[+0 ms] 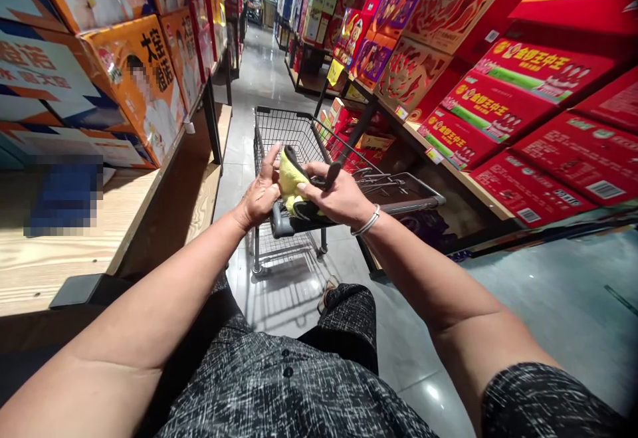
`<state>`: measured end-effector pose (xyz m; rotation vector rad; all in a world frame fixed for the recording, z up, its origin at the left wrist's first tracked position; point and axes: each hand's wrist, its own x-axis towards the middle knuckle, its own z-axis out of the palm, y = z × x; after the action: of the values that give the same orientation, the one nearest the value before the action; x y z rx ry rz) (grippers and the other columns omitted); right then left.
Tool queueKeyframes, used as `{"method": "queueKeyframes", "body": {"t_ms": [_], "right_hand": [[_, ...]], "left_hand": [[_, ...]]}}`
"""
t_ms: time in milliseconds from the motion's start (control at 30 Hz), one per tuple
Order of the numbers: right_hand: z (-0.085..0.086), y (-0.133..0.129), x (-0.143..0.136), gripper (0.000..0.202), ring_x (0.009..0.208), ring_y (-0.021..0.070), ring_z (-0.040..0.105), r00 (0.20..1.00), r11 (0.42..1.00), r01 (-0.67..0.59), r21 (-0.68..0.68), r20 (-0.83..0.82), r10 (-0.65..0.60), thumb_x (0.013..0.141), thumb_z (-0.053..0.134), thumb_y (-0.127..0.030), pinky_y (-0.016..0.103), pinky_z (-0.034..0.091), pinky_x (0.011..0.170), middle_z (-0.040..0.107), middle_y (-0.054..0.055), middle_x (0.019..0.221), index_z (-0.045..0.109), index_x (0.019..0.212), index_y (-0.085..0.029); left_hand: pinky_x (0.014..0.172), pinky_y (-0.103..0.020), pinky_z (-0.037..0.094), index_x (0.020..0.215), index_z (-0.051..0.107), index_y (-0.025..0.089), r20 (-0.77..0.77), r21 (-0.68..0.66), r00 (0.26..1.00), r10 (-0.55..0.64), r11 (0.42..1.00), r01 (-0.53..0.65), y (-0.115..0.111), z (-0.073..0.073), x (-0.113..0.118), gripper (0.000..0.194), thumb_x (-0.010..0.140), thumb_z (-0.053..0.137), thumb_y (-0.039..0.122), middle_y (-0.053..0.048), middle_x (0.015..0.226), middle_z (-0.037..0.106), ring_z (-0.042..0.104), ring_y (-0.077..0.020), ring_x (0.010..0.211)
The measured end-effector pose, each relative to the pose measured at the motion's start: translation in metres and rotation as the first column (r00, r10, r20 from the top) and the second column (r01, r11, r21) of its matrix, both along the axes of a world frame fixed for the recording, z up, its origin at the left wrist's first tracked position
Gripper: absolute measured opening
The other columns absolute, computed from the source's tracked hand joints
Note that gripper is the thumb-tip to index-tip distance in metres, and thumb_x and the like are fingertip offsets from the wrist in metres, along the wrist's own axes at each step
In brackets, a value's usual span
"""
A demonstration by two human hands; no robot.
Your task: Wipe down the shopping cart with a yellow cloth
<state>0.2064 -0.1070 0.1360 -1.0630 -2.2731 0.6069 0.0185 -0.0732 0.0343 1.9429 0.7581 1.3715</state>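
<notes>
both hands on cloth, above cart handle

left hand [260, 193] grips the left edge of the yellow-and-black cloth [294, 175], fingers closed in on it. right hand [346, 195] holds the right side, thumb pressed on the yellow face; bracelet [367, 220] on that wrist. a black tip [333, 173] sticks up by the right hand, can't tell if it's part of the cloth. cloth sits between the hands, just over the handle [283, 224] of the wire cart [260, 133]. cart stands in the aisle: orange boxes [117, 49] on the left shelf [119, 238], red boxes [528, 72] stacked on the right.
</notes>
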Motion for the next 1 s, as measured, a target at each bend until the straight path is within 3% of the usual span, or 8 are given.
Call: {"method": "queueKeyframes", "body": {"t_ms": [100, 233, 333, 433, 600, 800, 900, 1000], "right_hand": [[-0.001, -0.018, -0.007, 0.035, 0.101, 0.0202, 0.056, 0.986, 0.971, -0.145, 0.191, 0.114, 0.125, 0.094, 0.055, -0.033, 0.037, 0.045, 0.090, 0.064, 0.007, 0.117, 0.062, 0.126, -0.025], [0.000, -0.035, -0.027, 0.036, 0.112, 0.0250, 0.048, 0.880, 0.858, -0.397, 0.325, 0.399, 0.257, 0.091, 0.062, -0.030, 0.044, 0.039, 0.099, 0.059, 0.007, 0.129, 0.064, 0.127, -0.033], [-0.001, -0.039, -0.032, 0.036, 0.103, 0.0254, 0.047, 0.854, 0.833, -0.417, 0.364, 0.470, 0.222, 0.091, 0.062, -0.029, 0.045, 0.039, 0.095, 0.063, 0.009, 0.119, 0.065, 0.127, -0.031], [-0.005, -0.038, -0.017, 0.036, 0.096, 0.0242, 0.047, 0.858, 0.834, -0.380, 0.400, 0.489, 0.156, 0.091, 0.061, -0.025, 0.044, 0.039, 0.092, 0.064, 0.009, 0.112, 0.065, 0.126, -0.028], [-0.011, -0.038, 0.047, 0.037, 0.098, 0.0246, 0.049, 0.895, 0.856, -0.265, 0.445, 0.444, 0.046, 0.089, 0.062, -0.024, 0.043, 0.041, 0.091, 0.067, 0.007, 0.115, 0.065, 0.126, -0.029], [-0.012, -0.040, 0.168, 0.037, 0.108, 0.0276, 0.052, 0.870, 0.910, -0.030, 0.413, 0.459, -0.180, 0.087, 0.065, -0.036, 0.044, 0.044, 0.095, 0.069, 0.005, 0.120, 0.068, 0.124, -0.033], [-0.015, -0.044, 0.221, 0.032, 0.107, 0.0291, 0.053, 0.839, 0.886, 0.100, 0.452, 0.441, -0.320, 0.088, 0.063, -0.040, 0.043, 0.044, 0.095, 0.071, 0.007, 0.116, 0.073, 0.117, -0.032], [-0.022, -0.050, 0.231, 0.030, 0.108, 0.0307, 0.052, 0.828, 0.841, 0.187, 0.507, 0.380, -0.413, 0.089, 0.061, -0.042, 0.044, 0.046, 0.092, 0.071, 0.008, 0.115, 0.073, 0.115, -0.033]], "left_hand": [[0.098, -0.046, 0.050, 0.159, 0.017, 0.024, 0.067, -0.070, 0.998, -0.007, 0.997, 0.011, -0.001, 0.001, -0.013, 0.087, 0.083, 0.051, 0.050, -0.009, 0.122, 0.060, 0.062, -0.0286, 0.109], [0.096, -0.043, 0.051, 0.144, 0.050, 0.020, -0.016, -0.134, 1.000, -0.016, 0.991, 0.014, 0.003, 0.007, -0.037, 0.070, 0.081, 0.051, 0.053, -0.009, 0.114, 0.065, 0.062, -0.0279, 0.106], [0.099, -0.042, 0.049, 0.127, 0.066, 0.018, -0.138, -0.113, 0.989, 0.046, 0.992, -0.061, 0.001, 0.014, -0.053, 0.057, 0.078, 0.051, 0.043, -0.009, 0.111, 0.067, 0.062, -0.0286, 0.107], [0.099, -0.044, 0.050, 0.117, 0.072, 0.018, -0.219, -0.115, 0.969, 0.113, 0.983, -0.141, -0.006, 0.022, -0.064, 0.054, 0.075, 0.048, 0.041, -0.009, 0.109, 0.068, 0.062, -0.0303, 0.107], [0.109, -0.049, 0.043, 0.103, 0.076, 0.019, -0.271, -0.102, 0.947, 0.170, 0.974, -0.204, -0.011, 0.031, -0.080, 0.050, 0.073, 0.045, 0.045, -0.010, 0.113, 0.069, 0.059, -0.0331, 0.114], [0.114, -0.051, 0.038, 0.104, 0.076, 0.018, -0.272, -0.180, 0.953, 0.131, 0.966, -0.184, -0.010, 0.034, -0.098, 0.047, 0.077, 0.053, 0.049, -0.011, 0.121, 0.068, 0.057, -0.0347, 0.122], [0.111, -0.051, 0.042, 0.112, 0.073, 0.019, -0.273, -0.264, 0.950, 0.150, 0.938, -0.224, -0.020, 0.042, -0.097, 0.048, 0.079, 0.058, 0.050, -0.010, 0.127, 0.066, 0.057, -0.0332, 0.123], [0.102, -0.049, 0.050, 0.121, 0.068, 0.019, -0.210, -0.354, 0.948, 0.239, 0.886, -0.301, -0.040, 0.054, -0.088, 0.050, 0.081, 0.063, 0.050, -0.011, 0.129, 0.066, 0.060, -0.0312, 0.118]]}}
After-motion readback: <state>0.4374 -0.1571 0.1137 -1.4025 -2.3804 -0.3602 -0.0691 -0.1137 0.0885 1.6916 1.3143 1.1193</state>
